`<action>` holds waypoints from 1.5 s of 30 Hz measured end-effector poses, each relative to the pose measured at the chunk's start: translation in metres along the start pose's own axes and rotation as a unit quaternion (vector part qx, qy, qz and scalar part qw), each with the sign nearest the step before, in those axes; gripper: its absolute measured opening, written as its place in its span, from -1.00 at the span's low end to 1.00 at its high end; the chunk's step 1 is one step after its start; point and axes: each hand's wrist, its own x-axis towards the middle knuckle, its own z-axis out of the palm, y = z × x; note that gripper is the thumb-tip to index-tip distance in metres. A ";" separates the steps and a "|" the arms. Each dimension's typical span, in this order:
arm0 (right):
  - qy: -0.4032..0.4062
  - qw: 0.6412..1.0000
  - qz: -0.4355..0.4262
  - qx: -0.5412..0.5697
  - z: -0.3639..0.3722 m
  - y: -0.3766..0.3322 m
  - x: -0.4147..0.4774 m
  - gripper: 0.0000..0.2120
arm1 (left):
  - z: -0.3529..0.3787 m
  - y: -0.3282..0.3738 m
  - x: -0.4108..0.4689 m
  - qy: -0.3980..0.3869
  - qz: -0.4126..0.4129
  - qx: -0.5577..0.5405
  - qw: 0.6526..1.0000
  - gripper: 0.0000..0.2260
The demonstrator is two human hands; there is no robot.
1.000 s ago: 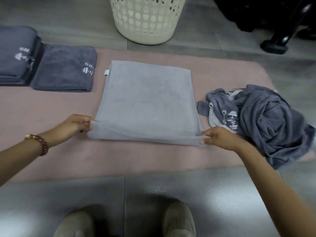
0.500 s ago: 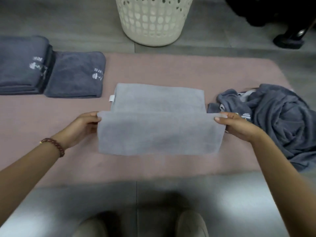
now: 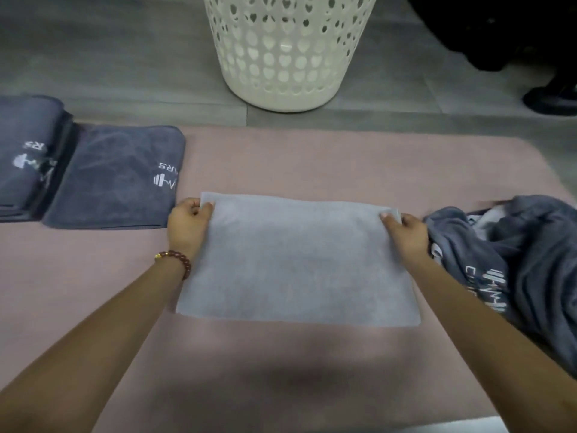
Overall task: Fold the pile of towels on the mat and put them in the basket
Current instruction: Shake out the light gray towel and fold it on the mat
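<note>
Head view: the pale grey folded terry towel (image 3: 296, 264) lies flat at the middle of the pink fabric mat (image 3: 343, 164), long axis left-right. Left hand (image 3: 187, 226) pinches its far left corner, right hand (image 3: 406, 232) its far right corner, both equally near; the next fold is likely crosswise.

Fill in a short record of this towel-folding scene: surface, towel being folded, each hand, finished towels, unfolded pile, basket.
surface: pink mat on a grey floor
towel being folded: light grey towel, lying flat mid-mat
left hand: pinches the towel's far left corner; beaded bracelet on the wrist
right hand: pinches its far right corner
finished towels: folded dark towel beside a stack of folded towels, at left
unfolded pile: crumpled pile of dark towels, at right
basket: white basket on the floor beyond the mat; inside not in view
</note>
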 end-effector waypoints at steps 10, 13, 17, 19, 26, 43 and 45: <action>0.036 0.997 -0.059 -0.041 0.009 0.000 0.020 -0.74 | 0.008 -0.001 0.010 0.040 0.066 0.094 0.993 -0.80; 0.038 0.998 -0.028 -0.031 0.012 -0.002 0.022 -0.77 | 0.008 0.002 0.012 0.029 0.070 0.119 0.990 -0.81; 0.050 0.998 -0.013 -0.022 0.011 -0.002 0.023 -0.75 | 0.007 0.004 0.015 0.016 0.070 0.149 0.986 -0.82; 0.046 0.998 -0.019 -0.033 0.011 -0.004 0.025 -0.74 | 0.008 0.003 0.015 0.019 0.073 0.160 0.984 -0.81; 0.027 0.997 0.010 -0.074 0.011 -0.008 0.028 -0.78 | 0.007 0.010 0.009 0.030 0.061 0.198 0.978 -0.78; -0.106 0.872 -0.241 -0.412 0.023 0.022 -0.003 -0.31 | 0.014 -0.008 0.011 -0.183 0.280 0.453 0.826 -0.34; -0.109 0.898 -0.145 -0.402 0.016 0.019 -0.002 -0.38 | 0.013 -0.004 0.011 -0.177 0.237 0.452 0.841 -0.36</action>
